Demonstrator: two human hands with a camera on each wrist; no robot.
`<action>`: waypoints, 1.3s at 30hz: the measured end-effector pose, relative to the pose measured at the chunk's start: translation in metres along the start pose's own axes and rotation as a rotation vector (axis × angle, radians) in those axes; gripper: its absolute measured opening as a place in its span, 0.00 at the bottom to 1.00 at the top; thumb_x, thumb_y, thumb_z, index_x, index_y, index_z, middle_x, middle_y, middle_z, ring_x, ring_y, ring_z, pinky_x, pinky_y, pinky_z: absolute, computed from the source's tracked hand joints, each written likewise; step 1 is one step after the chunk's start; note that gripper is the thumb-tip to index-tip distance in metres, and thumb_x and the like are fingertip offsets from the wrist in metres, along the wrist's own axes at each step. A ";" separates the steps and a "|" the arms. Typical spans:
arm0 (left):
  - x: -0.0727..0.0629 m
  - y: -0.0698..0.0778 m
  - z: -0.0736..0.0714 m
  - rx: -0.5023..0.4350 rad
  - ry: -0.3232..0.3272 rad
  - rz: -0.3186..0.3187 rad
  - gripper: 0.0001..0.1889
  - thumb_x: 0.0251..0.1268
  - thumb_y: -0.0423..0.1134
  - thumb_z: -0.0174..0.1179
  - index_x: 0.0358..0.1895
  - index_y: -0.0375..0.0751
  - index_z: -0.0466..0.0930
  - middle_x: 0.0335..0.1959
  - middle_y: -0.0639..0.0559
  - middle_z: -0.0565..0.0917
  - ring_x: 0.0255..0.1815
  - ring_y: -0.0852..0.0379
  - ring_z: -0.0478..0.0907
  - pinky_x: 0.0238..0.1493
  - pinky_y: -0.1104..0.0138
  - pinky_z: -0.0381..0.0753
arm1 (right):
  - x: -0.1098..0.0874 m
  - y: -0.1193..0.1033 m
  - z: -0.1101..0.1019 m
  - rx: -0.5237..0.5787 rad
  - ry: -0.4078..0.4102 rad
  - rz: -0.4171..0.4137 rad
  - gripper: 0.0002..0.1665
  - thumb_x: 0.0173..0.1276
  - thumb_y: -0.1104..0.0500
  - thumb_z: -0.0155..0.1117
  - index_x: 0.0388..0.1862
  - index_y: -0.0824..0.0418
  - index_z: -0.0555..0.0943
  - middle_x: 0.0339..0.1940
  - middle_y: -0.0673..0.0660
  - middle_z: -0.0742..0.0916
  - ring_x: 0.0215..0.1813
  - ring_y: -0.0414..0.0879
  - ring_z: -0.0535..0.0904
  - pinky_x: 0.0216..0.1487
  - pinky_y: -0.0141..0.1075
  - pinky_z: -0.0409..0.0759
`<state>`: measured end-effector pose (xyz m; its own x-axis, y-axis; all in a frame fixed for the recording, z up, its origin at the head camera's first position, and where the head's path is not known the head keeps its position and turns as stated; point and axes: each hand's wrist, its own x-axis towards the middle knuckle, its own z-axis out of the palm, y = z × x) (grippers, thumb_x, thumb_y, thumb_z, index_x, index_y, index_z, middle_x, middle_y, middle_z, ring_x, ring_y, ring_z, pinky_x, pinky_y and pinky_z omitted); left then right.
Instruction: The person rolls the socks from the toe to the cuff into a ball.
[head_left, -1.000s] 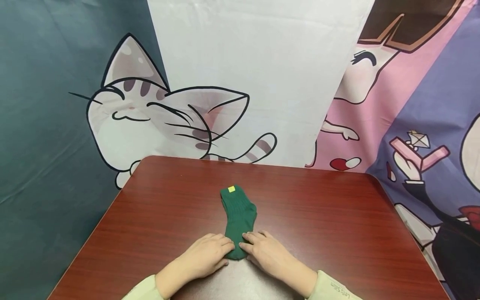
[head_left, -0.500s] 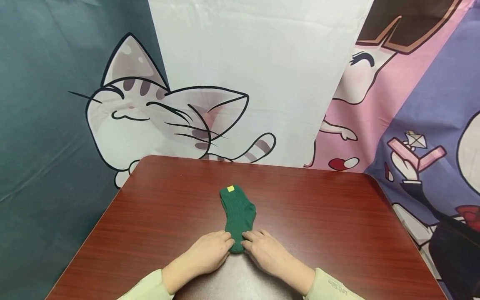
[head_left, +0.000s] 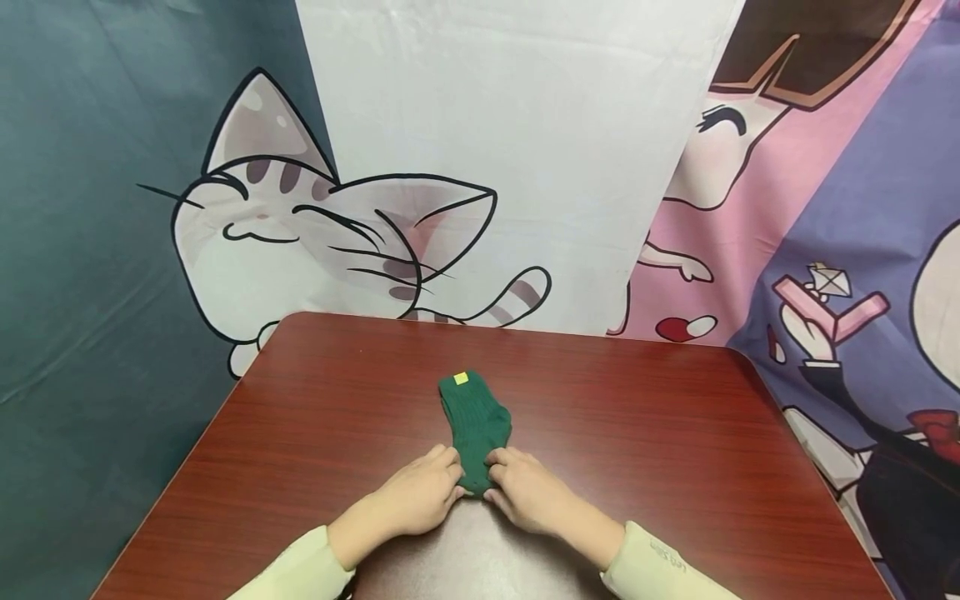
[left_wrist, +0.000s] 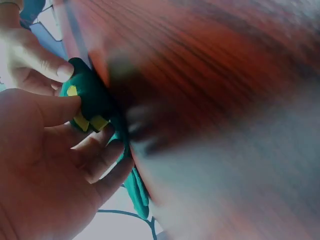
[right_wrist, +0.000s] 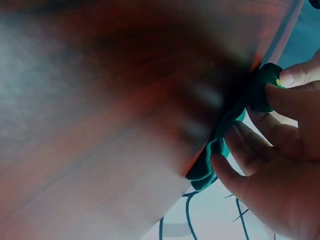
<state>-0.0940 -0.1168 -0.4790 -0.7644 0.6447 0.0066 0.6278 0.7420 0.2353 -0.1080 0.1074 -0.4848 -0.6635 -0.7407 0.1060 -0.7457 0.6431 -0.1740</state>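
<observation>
Dark-green ribbed knit sock point(head_left: 477, 433): lying on the reddish-brown wood-grain surface point(head_left: 637, 417), directly ahead, its near end between both hands.
Long axis: away from the person, far end leaning slightly left, marked by a square yellow tag point(head_left: 461, 378).
Left hand point(head_left: 423, 497): pinching the near end's left side.
Right hand point(head_left: 531, 493): pinching its right side.
Nearer hand: neither clearly.

Perhaps makeshift studio: wrinkled, cartoon-printed fabric backdrop point(head_left: 510, 100) behind reddish wood-grain table point(head_left: 637, 433).
</observation>
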 end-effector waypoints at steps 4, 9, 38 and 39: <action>0.002 -0.001 0.000 0.024 0.030 -0.005 0.11 0.78 0.43 0.54 0.36 0.45 0.81 0.45 0.54 0.76 0.45 0.57 0.70 0.46 0.62 0.76 | 0.004 0.002 0.001 0.026 0.008 0.013 0.09 0.72 0.56 0.66 0.32 0.59 0.83 0.52 0.56 0.84 0.52 0.48 0.80 0.54 0.39 0.81; 0.006 -0.001 0.001 0.068 0.044 -0.043 0.14 0.79 0.44 0.51 0.33 0.47 0.80 0.42 0.54 0.74 0.45 0.56 0.69 0.51 0.57 0.76 | 0.007 0.002 0.000 0.063 0.010 0.045 0.07 0.72 0.59 0.66 0.33 0.60 0.82 0.52 0.57 0.83 0.53 0.49 0.80 0.55 0.38 0.81; 0.023 0.001 0.005 0.179 0.098 -0.123 0.18 0.68 0.48 0.67 0.55 0.45 0.81 0.57 0.50 0.79 0.60 0.49 0.73 0.61 0.53 0.75 | 0.010 0.004 0.005 -0.161 -0.013 0.094 0.21 0.73 0.50 0.64 0.61 0.55 0.82 0.63 0.55 0.83 0.68 0.52 0.76 0.62 0.50 0.77; 0.023 0.001 0.004 0.169 0.086 -0.130 0.21 0.68 0.48 0.66 0.59 0.45 0.79 0.60 0.49 0.79 0.64 0.48 0.73 0.63 0.51 0.74 | 0.010 0.004 0.005 -0.178 -0.028 0.090 0.22 0.74 0.50 0.62 0.64 0.55 0.81 0.66 0.56 0.82 0.70 0.53 0.74 0.65 0.52 0.75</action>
<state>-0.1104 -0.1005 -0.4829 -0.8457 0.5288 0.0718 0.5332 0.8428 0.0740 -0.1177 0.1016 -0.4898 -0.7276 -0.6824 0.0701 -0.6843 0.7291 -0.0059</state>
